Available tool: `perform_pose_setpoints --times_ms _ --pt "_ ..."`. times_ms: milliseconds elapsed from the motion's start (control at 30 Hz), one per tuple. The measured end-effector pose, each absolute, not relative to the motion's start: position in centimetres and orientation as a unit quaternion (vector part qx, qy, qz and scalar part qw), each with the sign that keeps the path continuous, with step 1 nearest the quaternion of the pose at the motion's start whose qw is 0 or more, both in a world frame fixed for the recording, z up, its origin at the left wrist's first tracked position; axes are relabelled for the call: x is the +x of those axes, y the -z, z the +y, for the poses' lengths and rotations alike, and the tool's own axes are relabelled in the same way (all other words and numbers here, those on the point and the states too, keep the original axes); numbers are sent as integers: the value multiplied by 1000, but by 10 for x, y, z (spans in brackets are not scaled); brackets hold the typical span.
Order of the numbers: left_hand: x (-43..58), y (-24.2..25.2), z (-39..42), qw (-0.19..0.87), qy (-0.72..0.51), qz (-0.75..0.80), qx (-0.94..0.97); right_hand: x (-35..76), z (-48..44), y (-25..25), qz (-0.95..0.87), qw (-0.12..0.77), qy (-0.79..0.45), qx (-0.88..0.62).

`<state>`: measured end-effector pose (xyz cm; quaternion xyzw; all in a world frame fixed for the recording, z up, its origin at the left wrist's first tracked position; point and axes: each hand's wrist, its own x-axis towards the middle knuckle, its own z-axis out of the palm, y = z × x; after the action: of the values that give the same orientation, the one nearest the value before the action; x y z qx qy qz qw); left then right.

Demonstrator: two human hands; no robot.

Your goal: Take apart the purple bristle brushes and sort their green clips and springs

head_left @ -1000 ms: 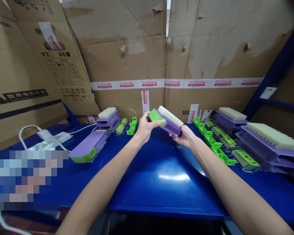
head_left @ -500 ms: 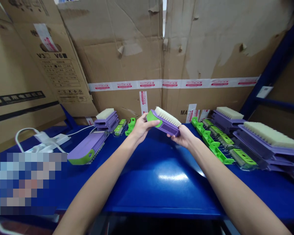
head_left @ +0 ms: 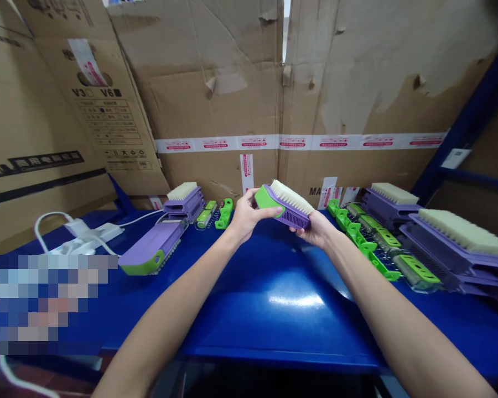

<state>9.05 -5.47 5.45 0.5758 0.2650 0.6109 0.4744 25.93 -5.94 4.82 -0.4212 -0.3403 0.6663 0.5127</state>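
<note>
A purple brush [head_left: 292,214] with cream bristles and a green end piece is held up over the blue table, bristles facing up and away. My left hand [head_left: 249,215] grips its green end, thumb laid along the near side. On the purple right end, my right hand [head_left: 315,228] is closed with its fingers partly under the body. To the left lies another purple brush [head_left: 153,247] with a green end, bristles down. Right of my hands is a row of bright green plastic parts [head_left: 359,240], beside clear-and-green pieces [head_left: 384,235].
Purple brush bodies with cream bristles [head_left: 467,229] are stacked at the right, and a smaller stack [head_left: 185,200] stands back left. A white power strip [head_left: 87,240] with cables lies on the blue table [head_left: 249,326] at left. Cardboard sheets [head_left: 216,105] wall the back.
The whole view has shifted slightly, so things sit a little farther right. Both hands keep their hold on the brush, and its tilt looks nearly the same.
</note>
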Motion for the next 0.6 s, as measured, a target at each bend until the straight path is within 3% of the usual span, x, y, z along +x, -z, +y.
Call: perform_pose_setpoints --times_ms 167,433,600 --pt "82 -55 -52 470 -570 295 606 264 -57 -43 -352 500 -655 -443" --pt "65 -62 -57 263 -415 381 783 274 -57 -38 -393 470 -618 -493" --pt "60 -61 -55 208 -357 403 817 275 -59 -35 -425 443 -610 -501"
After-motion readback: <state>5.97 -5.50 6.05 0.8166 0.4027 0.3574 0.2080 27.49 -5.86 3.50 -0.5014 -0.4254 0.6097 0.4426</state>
